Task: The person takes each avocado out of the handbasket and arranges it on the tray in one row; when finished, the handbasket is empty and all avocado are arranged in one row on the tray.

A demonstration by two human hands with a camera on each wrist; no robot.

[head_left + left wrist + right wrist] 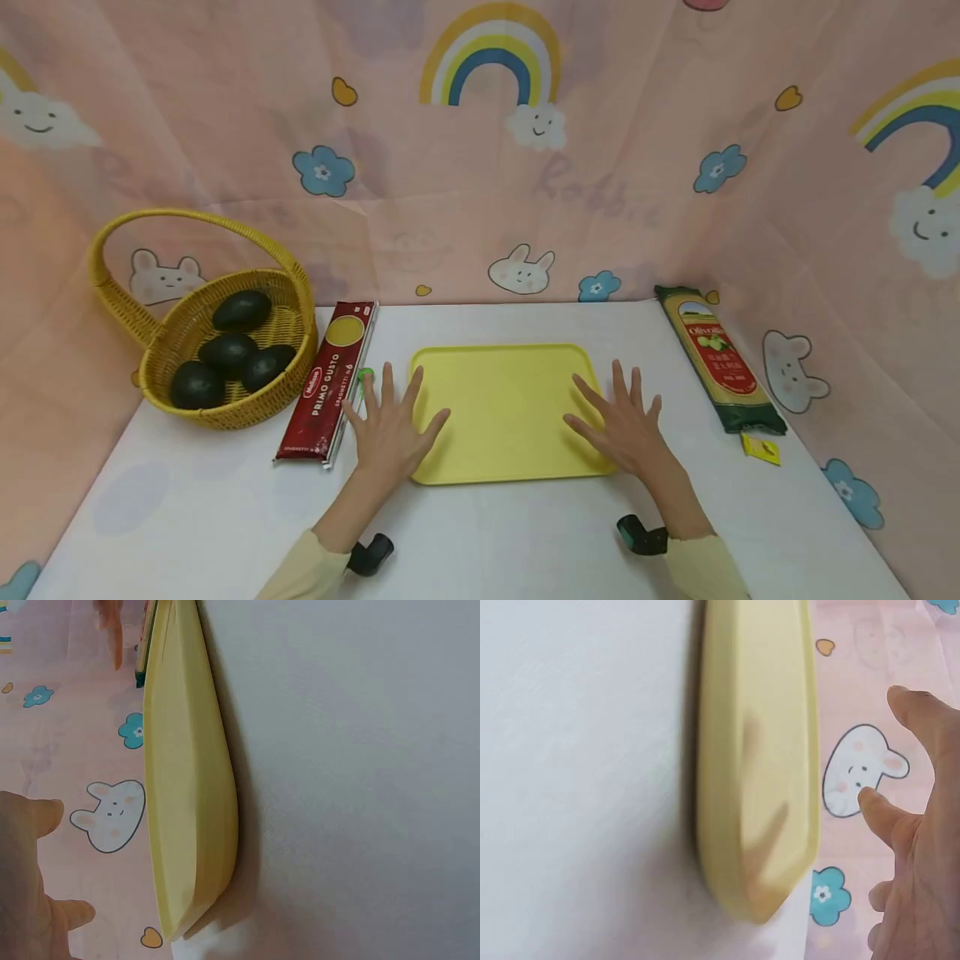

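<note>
A shallow yellow tray [510, 408] lies on the white table between both hands. My left hand [390, 437] hovers by the tray's left edge with its fingers spread, holding nothing; in the left wrist view the tray [176, 772] stretches away beside it. Over the right edge is my right hand [630, 429], fingers likewise spread and holding nothing. In the right wrist view its thumb and fingers [911, 817] stand apart from the tray [776, 750]. A dark red spaghetti packet [326, 383] lies just left of the left hand, and a small green item [364, 374] shows behind its fingertips.
At the left, a yellow woven basket [225, 417] with a tall handle holds several dark avocados [242, 312]. A green and gold Olivoilla packet [720, 358] lies at the right, with a small yellow sachet [761, 449] by its lower end. A pink patterned cloth [450, 208] hangs behind the table.
</note>
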